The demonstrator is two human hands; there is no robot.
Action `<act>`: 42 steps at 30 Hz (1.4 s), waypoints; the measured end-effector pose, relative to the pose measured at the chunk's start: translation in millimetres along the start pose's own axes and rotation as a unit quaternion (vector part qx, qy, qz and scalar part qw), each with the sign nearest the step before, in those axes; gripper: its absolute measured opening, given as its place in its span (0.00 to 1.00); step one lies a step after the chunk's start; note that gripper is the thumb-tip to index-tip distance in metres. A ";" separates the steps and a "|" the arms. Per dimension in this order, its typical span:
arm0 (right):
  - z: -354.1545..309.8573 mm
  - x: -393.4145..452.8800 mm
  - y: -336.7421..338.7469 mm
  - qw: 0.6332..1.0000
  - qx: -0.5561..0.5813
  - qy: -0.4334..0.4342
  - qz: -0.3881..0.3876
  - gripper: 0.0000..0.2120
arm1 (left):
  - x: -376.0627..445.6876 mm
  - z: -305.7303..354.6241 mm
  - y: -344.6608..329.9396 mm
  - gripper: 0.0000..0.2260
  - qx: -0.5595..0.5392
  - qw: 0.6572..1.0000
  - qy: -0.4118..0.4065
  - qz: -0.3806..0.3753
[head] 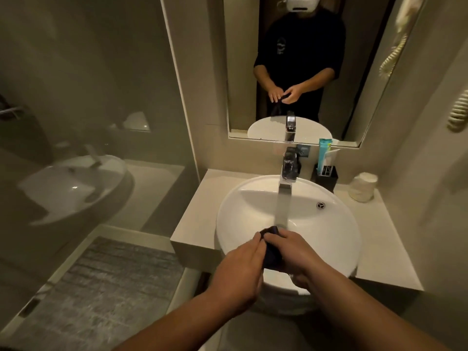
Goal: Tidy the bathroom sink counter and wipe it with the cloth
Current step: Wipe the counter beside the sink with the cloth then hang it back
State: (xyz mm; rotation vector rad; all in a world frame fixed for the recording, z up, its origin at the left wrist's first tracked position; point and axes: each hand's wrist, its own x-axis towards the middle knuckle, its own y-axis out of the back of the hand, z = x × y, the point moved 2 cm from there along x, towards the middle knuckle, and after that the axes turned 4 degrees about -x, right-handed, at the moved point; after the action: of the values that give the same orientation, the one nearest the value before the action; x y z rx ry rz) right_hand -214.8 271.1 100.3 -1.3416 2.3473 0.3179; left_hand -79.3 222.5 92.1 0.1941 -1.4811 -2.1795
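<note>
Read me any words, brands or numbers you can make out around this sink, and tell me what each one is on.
None can be read.
Teal tube in the black holder: print too blurred.
White packet beside it: dark marks, too small to read.
Dark shirt in the mirror: pale chest emblem, blurred.
Tap, basin, wrapped cups, cloth: no text visible.

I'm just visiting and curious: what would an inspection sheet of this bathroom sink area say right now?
Surface: pale counter, bare on its left side; round white basin sits on it.
Job's things: dark cloth bunched over the basin under water running from the tap.
Clutter: black holder with a teal packet, and a wrapped cup, at the back right.
Hands: left hand and right hand both grip the cloth.
Cables: coiled cord on the right wall.
Surroundings: mirror behind; grey mat on the floor, left.
</note>
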 end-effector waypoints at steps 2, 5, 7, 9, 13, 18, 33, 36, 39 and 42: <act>-3.5 -13.0 15.3 1.000 -0.016 0.023 0.014 0.06 | -5.9 8.5 -7.2 0.29 -0.059 0.998 0.017 -0.016; -14.6 -33.1 38.6 0.993 -0.084 0.082 -0.003 0.06 | -8.7 13.1 -4.3 0.27 -0.232 0.969 0.088 0.008; -25.6 -45.9 51.8 0.986 -0.109 0.120 -0.045 0.06 | -2.5 9.2 4.1 0.27 -0.280 0.951 0.128 0.023; -35.8 -57.8 61.7 0.977 -0.131 0.149 -0.081 0.07 | 5.2 6.6 15.3 0.27 -0.283 0.950 0.133 -0.003; -45.3 -77.5 74.4 0.945 -0.219 0.224 -0.098 0.10 | 12.4 5.7 33.5 0.20 -0.265 0.958 0.102 -0.042; -30.8 -86.8 84.3 0.920 -0.300 0.249 -0.036 0.18 | 2.7 -0.9 42.6 0.07 -0.180 0.983 0.044 -0.014; 59.6 -123.6 41.4 0.852 -0.474 0.211 0.070 0.04 | -65.0 -35.5 17.1 0.06 -0.050 0.993 -0.074 -0.084; 85.1 -140.4 39.5 0.888 -0.437 0.136 0.054 0.06 | -80.6 -43.0 4.9 0.08 -0.123 0.983 -0.032 -0.133; 102.0 -138.1 47.6 0.904 -0.418 0.076 0.048 0.07 | -75.1 -46.5 -4.3 0.09 -0.176 0.972 -0.003 -0.158; 97.3 -105.1 63.6 0.911 -0.395 0.082 0.083 0.05 | -44.8 -45.9 -15.6 0.09 -0.186 0.970 0.014 -0.159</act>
State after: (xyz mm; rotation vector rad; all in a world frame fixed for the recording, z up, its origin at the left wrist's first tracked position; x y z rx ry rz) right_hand -199.0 422.2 61.9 -1.5247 2.5836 1.3757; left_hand -27.9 209.9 52.7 0.3510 -1.0534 -2.6510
